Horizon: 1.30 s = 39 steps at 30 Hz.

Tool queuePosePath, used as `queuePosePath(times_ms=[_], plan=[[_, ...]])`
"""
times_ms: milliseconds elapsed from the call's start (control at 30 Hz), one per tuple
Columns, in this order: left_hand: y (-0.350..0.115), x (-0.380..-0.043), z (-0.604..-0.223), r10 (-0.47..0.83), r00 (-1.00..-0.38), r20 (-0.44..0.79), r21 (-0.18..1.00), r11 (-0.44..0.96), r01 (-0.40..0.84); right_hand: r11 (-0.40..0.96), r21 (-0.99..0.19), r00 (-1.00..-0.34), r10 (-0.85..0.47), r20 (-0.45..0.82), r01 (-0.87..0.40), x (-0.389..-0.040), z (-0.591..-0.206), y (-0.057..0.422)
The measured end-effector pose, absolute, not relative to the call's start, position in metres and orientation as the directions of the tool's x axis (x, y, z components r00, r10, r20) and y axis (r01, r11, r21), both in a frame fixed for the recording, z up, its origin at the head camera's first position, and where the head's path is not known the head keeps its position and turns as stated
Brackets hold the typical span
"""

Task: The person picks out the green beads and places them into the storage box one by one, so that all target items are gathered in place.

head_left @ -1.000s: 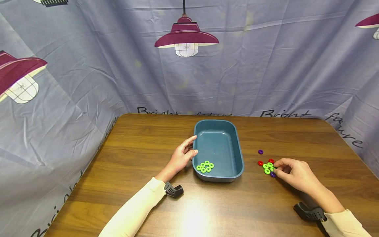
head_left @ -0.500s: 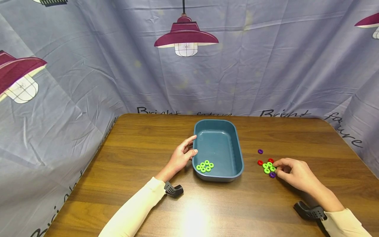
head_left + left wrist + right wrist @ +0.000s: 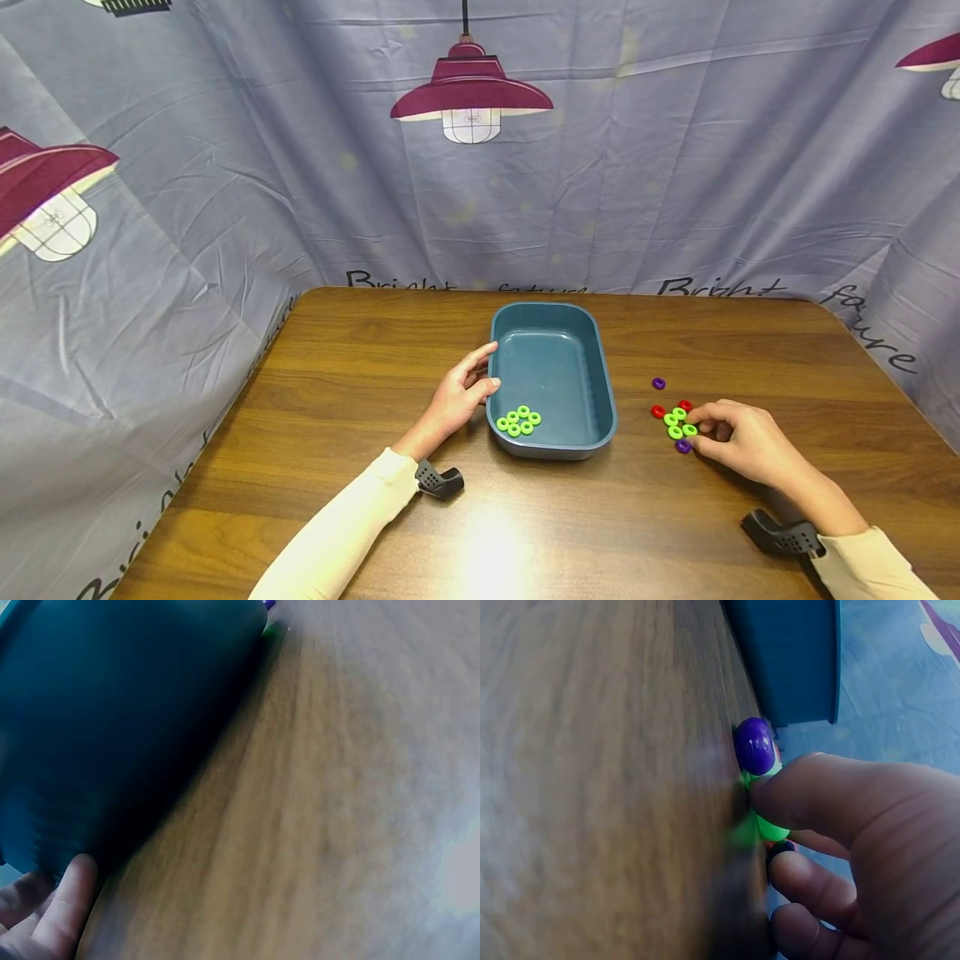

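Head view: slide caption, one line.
Left hand holds a blue bin with six green rings inside; right hand at a cluster of green, red and purple rings on the wooden table.

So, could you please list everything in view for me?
Curtain: one, bluish, back
Lamps: three, maroon, printed on curtain
Print: one, mostly black, top left
Lettering: several words, black, curtain's foot
Table: one, brown, foreground
Tray: one, teal, on table
Rings: six, green, in tray
Rings: four, green, on table
Rings: two, red, on table
Rings: two, purple, on table
Wrist mounts: two, black, by sleeves
Sleeves: two, cream, bottom edge
Left hand: one, at tray
Right hand: one, by table rings
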State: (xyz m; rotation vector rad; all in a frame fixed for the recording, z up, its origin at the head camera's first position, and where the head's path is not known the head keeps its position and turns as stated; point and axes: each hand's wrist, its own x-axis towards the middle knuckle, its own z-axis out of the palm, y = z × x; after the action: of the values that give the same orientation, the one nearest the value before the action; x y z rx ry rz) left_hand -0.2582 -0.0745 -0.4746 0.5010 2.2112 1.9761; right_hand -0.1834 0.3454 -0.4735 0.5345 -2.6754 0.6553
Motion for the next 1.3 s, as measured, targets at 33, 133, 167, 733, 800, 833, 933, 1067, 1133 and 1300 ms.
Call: queuePosePath(times_ms=[33, 133, 167, 733, 800, 833, 933, 1067, 1133, 1300], plan=[[-0.074, -0.258, -0.475, 0.331, -0.936, 0.120, 0.984, 0.084, 0.156, 0.823, -0.366, -0.871, -0.281, 0.403, -0.435, -0.183, -0.474, 0.345], [-0.074, -0.258, -0.475, 0.329, -0.936, 0.122, 0.984, 0.082, 0.157, 0.822, -0.358, -0.866, -0.289, 0.407, -0.442, -0.183, -0.473, 0.346], [-0.074, -0.258, -0.475, 0.329, -0.936, 0.122, 0.985, 0.078, 0.156, 0.822, -0.358, -0.866, -0.290, 0.408, -0.443, -0.183, -0.473, 0.346], [-0.074, -0.258, -0.475, 0.331, -0.936, 0.123, 0.984, 0.085, 0.159, 0.796, -0.394, -0.868, -0.310, 0.389, -0.460, -0.191, -0.441, 0.332], [-0.074, -0.258, -0.476, 0.333, -0.935, 0.121, 0.984, 0.085, 0.157, 0.788, -0.393, -0.859, -0.318, 0.401, -0.475, -0.193, -0.437, 0.326], [-0.074, -0.258, -0.477, 0.333, -0.935, 0.119, 0.984, 0.084, 0.155, 0.783, -0.395, -0.856, -0.320, 0.407, -0.481, -0.194, -0.434, 0.323], [-0.074, -0.258, -0.478, 0.325, -0.938, 0.118, 0.984, 0.089, 0.154, 0.766, -0.400, -0.843, -0.335, 0.420, -0.503, -0.200, -0.427, 0.312], [-0.073, -0.258, -0.478, 0.325, -0.939, 0.114, 0.986, 0.081, 0.148, 0.739, -0.400, -0.819, -0.357, 0.450, -0.542, -0.209, -0.418, 0.296], [-0.073, -0.258, -0.477, 0.328, -0.938, 0.116, 0.986, 0.076, 0.149, 0.726, -0.399, -0.806, -0.368, 0.463, -0.561, -0.213, -0.414, 0.288], [-0.073, -0.258, -0.475, 0.329, -0.937, 0.118, 0.987, 0.066, 0.147, 0.694, -0.414, -0.791, -0.392, 0.470, -0.589, -0.225, -0.407, 0.265]])
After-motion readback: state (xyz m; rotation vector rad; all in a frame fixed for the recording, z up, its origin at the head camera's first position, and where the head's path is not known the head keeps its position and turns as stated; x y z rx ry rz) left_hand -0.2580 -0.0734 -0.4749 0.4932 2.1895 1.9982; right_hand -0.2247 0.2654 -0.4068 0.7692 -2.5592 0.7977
